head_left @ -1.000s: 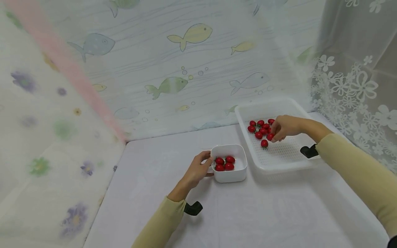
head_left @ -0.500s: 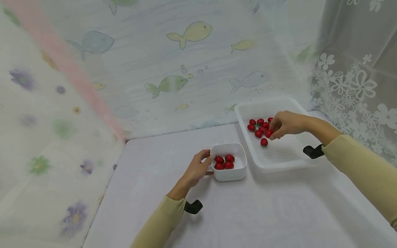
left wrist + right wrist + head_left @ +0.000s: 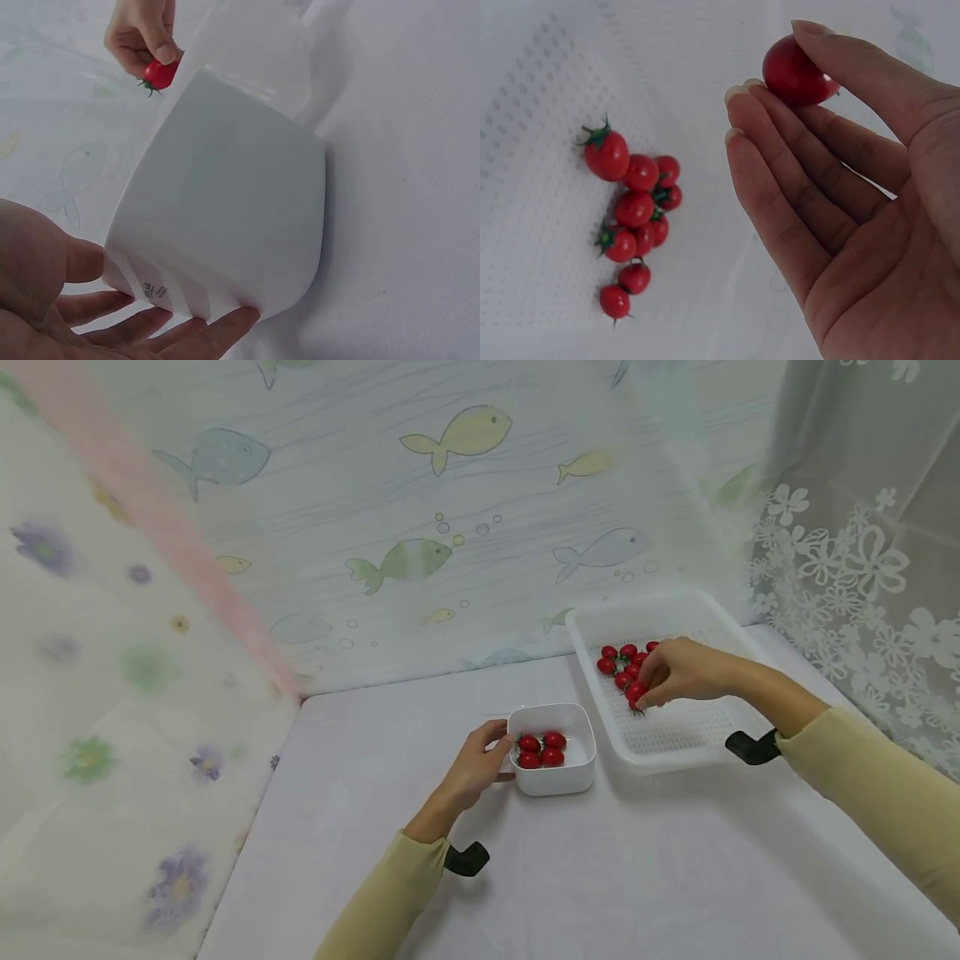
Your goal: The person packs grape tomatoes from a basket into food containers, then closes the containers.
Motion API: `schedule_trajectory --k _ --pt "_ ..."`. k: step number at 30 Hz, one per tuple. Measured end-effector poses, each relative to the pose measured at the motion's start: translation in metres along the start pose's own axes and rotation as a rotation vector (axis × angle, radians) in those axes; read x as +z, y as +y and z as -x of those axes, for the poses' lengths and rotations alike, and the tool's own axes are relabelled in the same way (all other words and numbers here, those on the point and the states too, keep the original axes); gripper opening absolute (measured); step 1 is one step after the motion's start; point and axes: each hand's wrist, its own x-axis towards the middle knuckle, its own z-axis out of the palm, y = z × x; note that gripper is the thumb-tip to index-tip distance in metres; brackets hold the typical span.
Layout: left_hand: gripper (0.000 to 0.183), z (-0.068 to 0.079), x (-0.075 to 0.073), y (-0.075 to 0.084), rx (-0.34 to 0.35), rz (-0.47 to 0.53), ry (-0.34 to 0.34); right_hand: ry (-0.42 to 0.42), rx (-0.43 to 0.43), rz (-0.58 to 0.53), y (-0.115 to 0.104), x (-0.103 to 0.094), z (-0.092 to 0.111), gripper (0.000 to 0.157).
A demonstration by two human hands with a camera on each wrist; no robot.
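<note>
My right hand (image 3: 686, 672) pinches a red cherry tomato (image 3: 799, 73) between thumb and fingertips, held above the perforated white basket (image 3: 678, 735). In the left wrist view the green stem of that cherry tomato (image 3: 160, 73) hangs downward. Several more cherry tomatoes (image 3: 634, 208) lie in a cluster on the basket floor, a few partly hidden by the right hand in the head view. My left hand (image 3: 474, 766) holds the left side of a small white box (image 3: 555, 783), its fingers spread along the outer wall. Inside that box sit several cherry tomatoes (image 3: 552, 757) grouped toward its left.
The basket stands directly right of the white box, at the back of the white-covered table (image 3: 360, 793). A fish-print curtain (image 3: 420, 510) hangs behind, a flowered one (image 3: 135, 693) at the left, and white lace (image 3: 832, 560) at the right.
The right hand, pinching the cherry tomato, has shifted left within the basket, over the nearest loose tomato. The left hand and white box stay in place; the head view has tilted slightly.
</note>
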Motion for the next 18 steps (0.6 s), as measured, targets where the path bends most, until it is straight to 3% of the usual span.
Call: schedule_trajectory --k 9,18 --pt "0.04 0.001 0.0 0.001 0.017 -0.022 0.002 0.089 -0.007 0.013 -0.022 0.016 0.004 0.026" --pt "0.04 -0.002 0.0 -0.002 0.012 -0.027 0.007 0.135 0.022 -0.062 -0.041 0.04 0.001 0.023"
